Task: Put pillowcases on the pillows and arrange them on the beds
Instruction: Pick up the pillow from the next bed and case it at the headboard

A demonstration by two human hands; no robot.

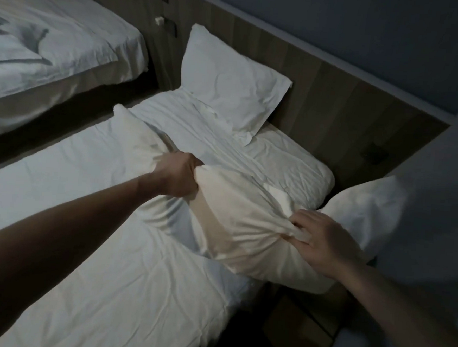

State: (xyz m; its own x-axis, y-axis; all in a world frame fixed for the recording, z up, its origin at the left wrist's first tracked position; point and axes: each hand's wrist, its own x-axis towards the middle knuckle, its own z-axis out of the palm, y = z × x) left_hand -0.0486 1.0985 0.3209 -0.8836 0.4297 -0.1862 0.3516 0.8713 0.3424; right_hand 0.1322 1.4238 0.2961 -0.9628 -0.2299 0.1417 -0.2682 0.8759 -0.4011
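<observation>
White near bed (67,178): single bed with a creased white sheet, running from lower left up to the wood-panelled headboard wall (317,98).
Cream bare pillow (243,228): soft, without a case as far as the dim light shows, lying across the right edge of the near bed and overhanging it at the lower right.
Left hand (177,173): fingers clenched into the pillow's upper left edge, bunching the fabric; bare forearm reaching in from the lower left.
Right hand (318,240): fingers pinching a gathered fold of fabric at the pillow's right side.
White cased pillow (233,80): propped tilted against the headboard wall at the head of the near bed, well apart from both hands.
Second white pillow (366,210): just beyond the right hand, off the bed's right edge; what it rests on cannot be told.
Far bed (52,44): upper left, with rumpled white bedding, separated from the near bed by a dark gap.
</observation>
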